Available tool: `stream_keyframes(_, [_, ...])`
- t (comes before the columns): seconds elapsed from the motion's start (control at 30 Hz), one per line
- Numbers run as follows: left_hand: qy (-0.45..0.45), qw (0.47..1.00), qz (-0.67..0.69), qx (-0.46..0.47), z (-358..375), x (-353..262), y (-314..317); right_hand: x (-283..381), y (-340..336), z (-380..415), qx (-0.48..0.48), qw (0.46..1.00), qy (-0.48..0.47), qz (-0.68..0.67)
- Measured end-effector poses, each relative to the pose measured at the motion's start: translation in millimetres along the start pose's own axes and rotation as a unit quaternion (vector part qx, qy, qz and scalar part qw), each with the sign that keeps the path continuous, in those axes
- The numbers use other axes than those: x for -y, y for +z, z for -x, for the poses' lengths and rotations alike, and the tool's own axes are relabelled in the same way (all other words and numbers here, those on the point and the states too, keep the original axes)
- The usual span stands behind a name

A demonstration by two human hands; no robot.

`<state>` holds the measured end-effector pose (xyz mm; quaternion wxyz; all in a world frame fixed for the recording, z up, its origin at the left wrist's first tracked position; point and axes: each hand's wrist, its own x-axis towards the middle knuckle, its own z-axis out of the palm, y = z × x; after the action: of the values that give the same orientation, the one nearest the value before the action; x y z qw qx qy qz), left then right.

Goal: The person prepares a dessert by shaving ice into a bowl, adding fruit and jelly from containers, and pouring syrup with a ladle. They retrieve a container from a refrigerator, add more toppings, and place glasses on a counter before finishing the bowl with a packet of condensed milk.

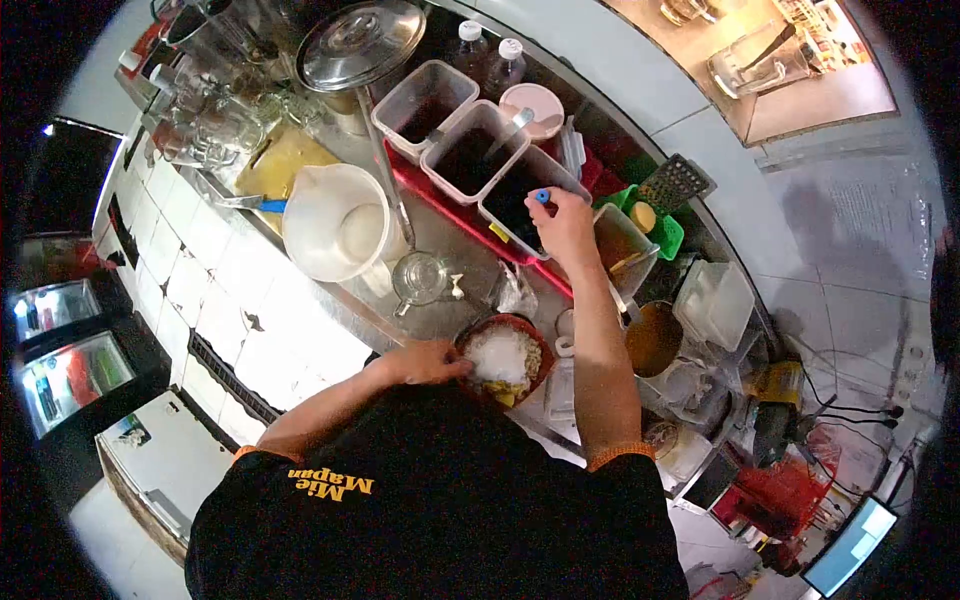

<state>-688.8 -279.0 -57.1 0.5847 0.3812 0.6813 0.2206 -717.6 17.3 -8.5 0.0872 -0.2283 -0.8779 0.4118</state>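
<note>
A reddish-brown bowl (546, 372) sits close to my body, filled with white stuff, pale small pieces and yellowish-green pieces. My left hand (432, 362) grips its left rim, with the thumb over the edge. Farther out, my right hand (566, 222) is closed around a blue-ended handle (542, 196) above a clear rectangular tub (500, 212) with dark contents. The lower end of that utensil is hidden. Two similar tubs stand to its left: one tub (470, 160) with a metal handle sticking out, and another tub (425, 100).
A large translucent jug (335, 225) and a glass mug (420, 278) stand left of the tubs. Right of my forearm are a tub of brownish contents (625, 250), a round orange-brown container (655, 338) and stacked clear boxes (715, 305). A metal lid (360, 45) lies at the back.
</note>
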Motion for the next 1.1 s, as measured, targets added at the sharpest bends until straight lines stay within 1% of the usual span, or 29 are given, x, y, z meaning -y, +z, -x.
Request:
stream_keyframes(0.07, [-0.007,1.000,0.024,-0.012,-26,46,44,8,-10,2,-0.087,0.987,-0.107,0.079])
stream_keyframes(0.1, [-0.019,0.993,0.022,-0.115,-33,59,65,23,-18,4,-0.096,0.990,-0.086,0.051])
stream_keyframes(0.13, [-0.031,0.976,0.020,-0.215,-37,64,78,21,-17,3,-0.092,0.990,-0.090,0.053])
stream_keyframes(0.17, [-0.032,0.975,0.024,-0.217,-34,58,81,17,-15,2,-0.087,0.983,-0.132,0.092])
stream_keyframes(0.2, [-0.001,0.972,0.049,-0.231,-30,47,78,10,-13,-2,-0.084,0.973,-0.173,0.129])
stream_keyframes(0.23, [0.029,0.966,0.073,-0.245,-25,37,76,-3,-7,-6,-0.038,0.965,-0.185,0.184])
stream_keyframes(0.27, [0.029,0.966,0.076,-0.245,-20,31,77,-8,-3,-4,-0.035,0.965,-0.185,0.184])
stream_keyframes(0.33, [0.046,0.959,0.062,-0.274,-17,21,70,-15,1,-8,0.004,0.989,-0.105,0.099])
stream_keyframes(0.37, [0.047,0.957,0.065,-0.280,-14,15,71,-1,-8,-7,0.018,0.996,-0.062,0.069])
stream_keyframes(0.4, [0.039,0.953,0.065,-0.293,-10,9,71,-3,-10,-10,0.020,0.995,-0.068,0.071])
stream_keyframes(0.47, [0.030,0.949,0.066,-0.308,-4,1,72,-6,-13,-14,-0.057,0.996,-0.027,0.070])
stream_keyframes(0.53, [0.017,0.939,0.095,-0.331,0,-7,69,-2,-8,-11,-0.075,0.994,-0.040,0.063])
stream_keyframes(0.6, [0.010,0.933,0.112,-0.343,12,-28,59,-10,6,-8,-0.030,0.977,-0.152,0.147])
stream_keyframes(0.63, [0.004,0.927,0.129,-0.353,15,-34,55,-8,4,-8,0.003,0.989,-0.110,0.097])
stream_keyframes(0.67, [0.004,0.926,0.128,-0.355,12,-34,54,-7,1,-11,0.002,0.989,-0.111,0.096])
stream_keyframes(0.73, [-0.014,0.916,0.147,-0.373,6,-32,54,-5,-7,-17,0.012,1.000,0.010,-0.011])
stream_keyframes(0.77, [-0.013,0.916,0.146,-0.374,4,-32,54,-6,-11,-19,-0.001,0.999,0.033,-0.043])
stream_keyframes(0.8, [-0.020,0.910,0.158,-0.384,3,-33,53,-6,-15,-18,-0.002,0.999,0.032,-0.043])
stream_keyframes(0.87, [-0.026,0.903,0.169,-0.395,-3,-34,51,-9,-20,-18,-0.024,0.974,0.093,-0.203])
stream_keyframes(0.9, [-0.009,0.888,0.183,-0.421,-6,-35,51,-12,-21,-17,-0.036,0.962,0.065,-0.261])
stream_keyframes(0.93, [0.008,0.873,0.197,-0.446,-8,-36,51,-16,-25,-16,-0.037,0.962,0.065,-0.262])
stream_keyframes(0.97, [0.007,0.873,0.196,-0.447,-8,-37,49,-14,-29,-13,-0.062,0.959,0.086,-0.263])
stream_keyframes(1.03, [-0.033,0.872,0.170,-0.459,-10,-39,44,-9,-36,-8,-0.104,0.946,0.120,-0.282])
stream_keyframes(1.07, [-0.032,0.872,0.169,-0.459,-12,-37,44,-10,-37,-6,-0.105,0.946,0.120,-0.281])
stream_keyframes(1.1, [-0.037,0.870,0.183,-0.457,-15,-34,44,-11,-39,-2,-0.127,0.939,0.113,-0.298])
